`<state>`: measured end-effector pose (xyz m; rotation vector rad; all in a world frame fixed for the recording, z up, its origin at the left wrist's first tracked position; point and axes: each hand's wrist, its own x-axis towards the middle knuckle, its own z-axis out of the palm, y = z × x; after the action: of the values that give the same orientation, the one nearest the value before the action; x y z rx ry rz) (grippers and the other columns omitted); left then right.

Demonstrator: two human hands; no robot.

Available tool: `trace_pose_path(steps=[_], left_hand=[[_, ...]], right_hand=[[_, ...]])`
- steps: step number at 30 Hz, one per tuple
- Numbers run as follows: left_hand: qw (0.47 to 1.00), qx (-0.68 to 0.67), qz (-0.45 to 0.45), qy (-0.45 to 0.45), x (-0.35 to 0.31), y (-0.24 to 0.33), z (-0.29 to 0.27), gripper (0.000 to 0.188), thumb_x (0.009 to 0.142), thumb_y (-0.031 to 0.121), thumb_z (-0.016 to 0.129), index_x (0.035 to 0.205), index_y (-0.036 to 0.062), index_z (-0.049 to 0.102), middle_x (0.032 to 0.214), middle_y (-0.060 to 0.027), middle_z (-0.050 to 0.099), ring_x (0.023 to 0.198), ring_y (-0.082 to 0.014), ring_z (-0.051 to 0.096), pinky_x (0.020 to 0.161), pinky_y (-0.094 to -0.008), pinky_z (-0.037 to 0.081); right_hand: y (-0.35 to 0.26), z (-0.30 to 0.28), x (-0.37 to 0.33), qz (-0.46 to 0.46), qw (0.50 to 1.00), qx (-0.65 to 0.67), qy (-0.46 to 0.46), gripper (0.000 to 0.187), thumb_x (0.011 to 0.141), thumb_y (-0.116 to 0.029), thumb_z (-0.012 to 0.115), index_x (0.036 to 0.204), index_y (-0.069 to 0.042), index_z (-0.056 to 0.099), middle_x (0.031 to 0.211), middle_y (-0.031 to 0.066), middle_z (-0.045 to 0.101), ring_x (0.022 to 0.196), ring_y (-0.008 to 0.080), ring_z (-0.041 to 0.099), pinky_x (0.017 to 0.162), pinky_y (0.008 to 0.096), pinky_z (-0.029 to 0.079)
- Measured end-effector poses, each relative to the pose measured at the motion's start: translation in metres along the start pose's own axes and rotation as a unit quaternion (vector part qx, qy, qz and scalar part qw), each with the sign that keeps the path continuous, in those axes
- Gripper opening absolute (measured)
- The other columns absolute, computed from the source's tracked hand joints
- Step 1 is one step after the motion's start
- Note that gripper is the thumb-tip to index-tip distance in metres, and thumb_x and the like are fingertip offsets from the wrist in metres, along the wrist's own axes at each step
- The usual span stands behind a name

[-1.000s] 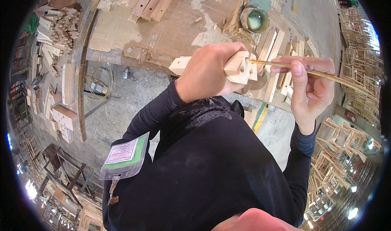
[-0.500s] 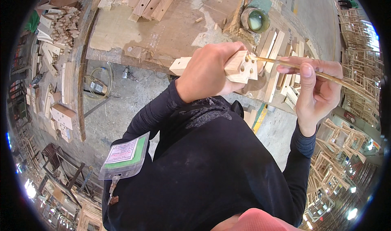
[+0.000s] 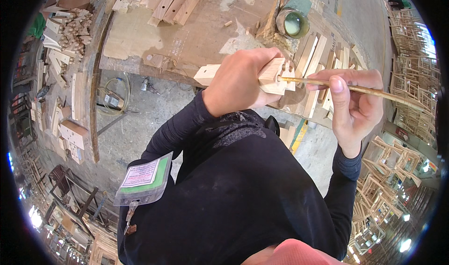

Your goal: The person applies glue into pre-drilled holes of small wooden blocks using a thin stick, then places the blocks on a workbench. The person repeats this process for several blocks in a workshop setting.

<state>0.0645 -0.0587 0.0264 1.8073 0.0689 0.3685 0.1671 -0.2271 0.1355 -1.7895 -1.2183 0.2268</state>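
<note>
My left hand (image 3: 241, 80) is wrapped round light wooden pieces (image 3: 270, 80), with drilled holes in the end that faces right. Their other ends stick out to the left of the hand. My right hand (image 3: 353, 101) pinches a thin wooden stick (image 3: 369, 91) between thumb and fingers. The tip of the stick meets one of the holes in the end face; how deep it goes in I cannot tell. Just beyond my hands, a round jar (image 3: 293, 23) with pale greenish liquid stands on the workbench (image 3: 187, 36).
Wooden bars with holes (image 3: 173, 3) lie at the bench's far left. More wooden strips (image 3: 315, 54) lie beyond my right hand. Stacked wood pieces (image 3: 70, 31) fill a surface on the left. Many wooden frames (image 3: 407, 54) stand at the right.
My right hand has moved left and slightly down, bringing the stick's tip from an upper hole to a lower one. My left hand has stayed nearly still.
</note>
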Motion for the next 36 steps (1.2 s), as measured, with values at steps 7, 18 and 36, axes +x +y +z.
trace_pose_path(steps=[7, 18, 36], left_hand=[[1.0, 0.013, 0.004, 0.001, 0.002, 0.0, 0.0, 0.037, 0.074, 0.011, 0.084, 0.104, 0.0011, 0.065, 0.084, -0.0102, 0.071, 0.075, -0.0171, 0.068, 0.072, -0.0296, 0.053], [1.0, 0.01, 0.002, 0.007, 0.006, -0.005, 0.0, 0.038, 0.073, 0.01, 0.084, 0.104, 0.0008, 0.065, 0.085, -0.0116, 0.071, 0.075, -0.0188, 0.068, 0.072, -0.0302, 0.053], [0.84, -0.483, -0.076, 0.237, 0.019, -0.048, -0.054, 0.025, 0.084, 0.021, 0.078, 0.094, 0.0054, 0.062, 0.085, -0.005, 0.063, 0.082, -0.0197, 0.064, 0.08, -0.0364, 0.056]], right_hand=[[0.003, 0.0, 0.003, -0.016, 1.0, 0.025, 0.006, 0.015, 0.102, -0.008, 0.059, 0.103, 0.001, 0.047, 0.089, 0.0234, 0.072, 0.076, 0.0217, 0.073, 0.069, 0.0302, 0.059], [-0.001, 0.002, 0.005, -0.002, 0.995, 0.083, 0.06, 0.016, 0.096, -0.001, 0.067, 0.099, 0.003, 0.052, 0.09, 0.0195, 0.072, 0.078, 0.0198, 0.074, 0.068, 0.0272, 0.06], [0.047, -0.053, -0.025, -0.03, 0.981, -0.053, 0.185, 0.023, 0.107, -0.017, 0.051, 0.115, 0.003, 0.06, 0.091, 0.0181, 0.07, 0.084, 0.026, 0.072, 0.074, 0.0355, 0.061]])
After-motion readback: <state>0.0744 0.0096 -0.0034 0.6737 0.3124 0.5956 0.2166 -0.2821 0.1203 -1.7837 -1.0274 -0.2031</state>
